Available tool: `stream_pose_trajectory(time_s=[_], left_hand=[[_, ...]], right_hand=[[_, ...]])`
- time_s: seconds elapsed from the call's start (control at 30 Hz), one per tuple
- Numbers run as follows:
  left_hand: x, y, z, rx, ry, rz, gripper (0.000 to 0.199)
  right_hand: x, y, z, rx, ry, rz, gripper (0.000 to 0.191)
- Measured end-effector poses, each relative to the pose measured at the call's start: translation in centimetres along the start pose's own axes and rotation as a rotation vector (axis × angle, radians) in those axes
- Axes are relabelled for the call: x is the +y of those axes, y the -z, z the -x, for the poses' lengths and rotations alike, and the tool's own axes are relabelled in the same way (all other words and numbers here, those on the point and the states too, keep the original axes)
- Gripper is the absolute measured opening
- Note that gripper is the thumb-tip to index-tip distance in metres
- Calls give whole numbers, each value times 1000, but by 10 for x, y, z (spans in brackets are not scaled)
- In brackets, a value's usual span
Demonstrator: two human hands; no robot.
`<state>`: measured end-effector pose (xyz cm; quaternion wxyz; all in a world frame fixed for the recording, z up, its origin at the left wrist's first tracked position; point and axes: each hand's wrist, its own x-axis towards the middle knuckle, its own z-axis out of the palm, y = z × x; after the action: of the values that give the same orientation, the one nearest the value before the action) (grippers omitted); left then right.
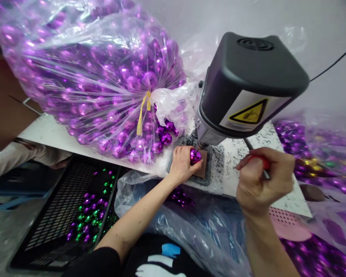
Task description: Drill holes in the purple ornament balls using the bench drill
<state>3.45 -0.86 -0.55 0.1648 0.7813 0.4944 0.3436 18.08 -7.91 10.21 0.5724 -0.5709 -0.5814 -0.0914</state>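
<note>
My left hand [183, 164] is closed on a shiny purple faceted ball [195, 155], held between thumb and fingers under the machine's spindle. Beneath the ball lies a brown block [201, 164] on the machine's dark base [209, 169]. The machine resembles a small drill press, with a black motor housing [253, 69] bearing a yellow warning label. On its right side, my right hand [265, 181] wraps around the red knob [262, 161] of a metal lever. Whether the spindle's tip touches the ball is hard to make out.
A tied clear bag [103, 77] of purple balls fills the left of the white table [60, 132]. Dark shavings surround the base. A black crate [46, 215] with purple and green pieces stands below left. Right are a pink basket [290, 227] and more bags [328, 154]. Another person sits left.
</note>
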Motion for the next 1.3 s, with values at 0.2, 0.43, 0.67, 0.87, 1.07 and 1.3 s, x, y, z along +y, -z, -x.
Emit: stream_pose_trajectory(time_s=[0.2,0.43,0.67,0.87,1.07,1.3], left_hand=[[0,0,1,-10,5,-9,40],[0,1,1,-11,3,-13,41],[-1,-1,1,-26,11,-13,41],[1,19,7,0,46,144,43],[1,81,70,-312,28,234,60],[-26,97,24,-232,-56,-49,39]], right_hand=[[31,-24,19,59,234,-46,13],[58,-40,34,31,269,-4,22],[13,-12,-10,69,105,-79,15],[-1,-16,-107,-9,-235,-184,47],[-1,-27,-118,29,-232,-314,54],[2,-25,-114,-2,-264,-311,52]])
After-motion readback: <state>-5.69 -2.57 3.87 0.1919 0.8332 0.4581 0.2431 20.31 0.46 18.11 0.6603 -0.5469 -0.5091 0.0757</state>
